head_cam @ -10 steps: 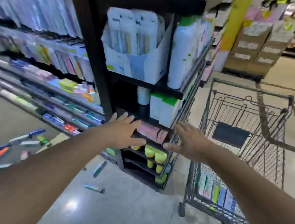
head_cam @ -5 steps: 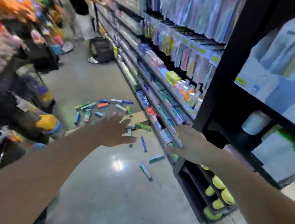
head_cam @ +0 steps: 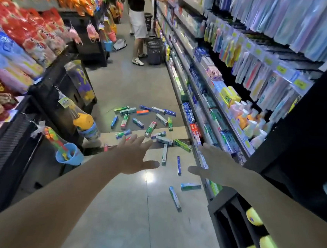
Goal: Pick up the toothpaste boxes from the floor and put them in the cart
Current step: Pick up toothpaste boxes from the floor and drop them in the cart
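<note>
Both hands, left hand (head_cam: 136, 157) and right hand (head_cam: 212, 165), reach forward spread wide and hold nothing, above the floor (head_cam: 131, 210). Toothpaste boxes (head_cam: 150, 128) lie scattered from the shelf's (head_cam: 201, 155) foot outward; stepping among them risks crushing or kicking some under it, and the cart is out of view.

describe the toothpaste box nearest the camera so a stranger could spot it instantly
Start at the black end rack with yellow bottles at lower right. On the bare floor just left of its top corner lie two boxes alone, well short of the main scatter of toothpaste boxes. The nearest toothpaste box is the lower one: white and teal, lying diagonally, while the neighbouring box lies almost level.
</note>
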Demonstrator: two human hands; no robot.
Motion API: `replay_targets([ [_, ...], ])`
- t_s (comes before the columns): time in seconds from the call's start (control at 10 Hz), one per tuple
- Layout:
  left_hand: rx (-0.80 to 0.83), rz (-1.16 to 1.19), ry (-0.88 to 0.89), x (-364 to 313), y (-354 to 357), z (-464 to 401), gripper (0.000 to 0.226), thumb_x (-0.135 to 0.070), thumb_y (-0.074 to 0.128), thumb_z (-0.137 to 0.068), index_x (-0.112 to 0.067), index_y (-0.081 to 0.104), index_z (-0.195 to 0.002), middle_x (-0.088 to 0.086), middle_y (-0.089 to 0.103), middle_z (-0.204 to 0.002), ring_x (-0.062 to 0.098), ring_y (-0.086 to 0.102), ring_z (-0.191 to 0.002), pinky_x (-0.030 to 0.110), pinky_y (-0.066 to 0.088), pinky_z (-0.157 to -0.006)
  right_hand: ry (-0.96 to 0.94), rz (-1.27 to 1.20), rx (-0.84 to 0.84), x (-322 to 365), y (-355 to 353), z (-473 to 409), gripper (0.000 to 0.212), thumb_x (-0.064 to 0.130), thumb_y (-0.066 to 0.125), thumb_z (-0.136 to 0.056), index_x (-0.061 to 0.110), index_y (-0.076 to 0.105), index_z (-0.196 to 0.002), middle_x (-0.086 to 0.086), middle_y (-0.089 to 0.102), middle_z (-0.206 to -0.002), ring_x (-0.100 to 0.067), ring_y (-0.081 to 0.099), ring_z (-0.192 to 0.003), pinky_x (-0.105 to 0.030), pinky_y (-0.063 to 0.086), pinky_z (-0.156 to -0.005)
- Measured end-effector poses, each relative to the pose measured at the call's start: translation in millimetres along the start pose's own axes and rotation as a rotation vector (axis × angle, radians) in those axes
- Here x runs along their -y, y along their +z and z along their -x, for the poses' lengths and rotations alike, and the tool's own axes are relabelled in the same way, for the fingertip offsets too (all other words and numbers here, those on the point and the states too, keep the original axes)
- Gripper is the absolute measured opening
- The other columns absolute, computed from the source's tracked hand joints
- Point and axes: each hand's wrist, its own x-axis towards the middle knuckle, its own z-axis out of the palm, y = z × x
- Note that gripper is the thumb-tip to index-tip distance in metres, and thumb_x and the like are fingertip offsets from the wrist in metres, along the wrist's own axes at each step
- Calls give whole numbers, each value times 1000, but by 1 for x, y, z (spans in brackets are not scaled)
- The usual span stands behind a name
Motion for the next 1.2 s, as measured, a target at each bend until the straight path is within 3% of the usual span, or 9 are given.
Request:
replay_targets([
  [0.2, 65, 17, 81, 27, -14, -69, 100, -83, 23, -77, -26, 3, -156, 5, 2, -164, 27, -3, -151, 54, 4, -120, 112, 36, 19, -7, 2, -67, 97, 76, 42, -85, 20, 9, -157, -1, 11, -163, -20, 13, -149, -42, 19, -118],
  [0.3, 44, -22, 165, 47, -29, -115, 106, -85, 17, -69, -26, 3, -157, 8, 3, -164, 29, -2, -150, 56, 3, -120, 185, 48, 21, -13, -3, -96, 105, 83, 32, -81, 16, 6, -158, -1, 7, -164, -19, 11, -150, -42, 17, -120],
  [0.4, 30, -101, 220, 59, -45, -157, 100, -83, 22, -77, -25, 3, -157, 10, 2, -164, 31, -3, -150, 56, -1, -119, 260, 16, 32, -19, -9, -122, 121, 94, 17, -65, 17, 5, -158, -2, 6, -165, -20, 10, -151, -46, 18, -120],
  [0.5, 10, -153, 289, 60, -51, -201, 98, -83, 24, -80, -25, 3, -157, 11, 3, -164, 31, -1, -150, 55, -1, -119, 320, -55, 25, -28, -6, -138, 106, 85, 32, -79, 22, 1, -158, -2, 2, -165, -21, 6, -151, -47, 15, -121],
  [0.7, 108, -168, 420, 34, -31, -271, 99, -83, 25, -81, -23, 3, -157, 11, 4, -163, 31, -2, -150, 56, 1, -119, 386, -112, 50, -66, 20, -164, 96, 75, 43, -85, 21, 7, -156, -4, 7, -164, -20, 9, -150, -46, 16, -120],
  [0.9, 180, -162, 433, -4, 7, -340, 96, -80, 29, -84, -23, 3, -157, 11, 0, -163, 29, -7, -150, 55, -1, -119, 426, -163, 140, -124, 61, -202, 99, 77, 45, -83, 21, 9, -156, -4, 4, -165, -20, 6, -151, -42, 12, -120],
  [1.0, 213, -186, 445, -16, 33, -371, 103, -85, 21, -78, -22, 1, -157, 12, -1, -163, 30, -7, -150, 54, -1, -119, 423, -208, 193, -150, 85, -227, 100, 77, 46, -83, 22, 7, -157, -3, 0, -165, -20, 2, -151, -44, 10, -121],
  [1.2, 204, -129, 575, -20, 117, -443, 101, -79, 35, -84, -21, -6, -156, 11, -11, -163, 29, -9, -150, 51, 2, -121, 442, -238, 226, -201, 154, -294, 103, 78, 51, -80, 21, 12, -157, -2, 3, -165, -22, 6, -151, -43, 12, -119],
])
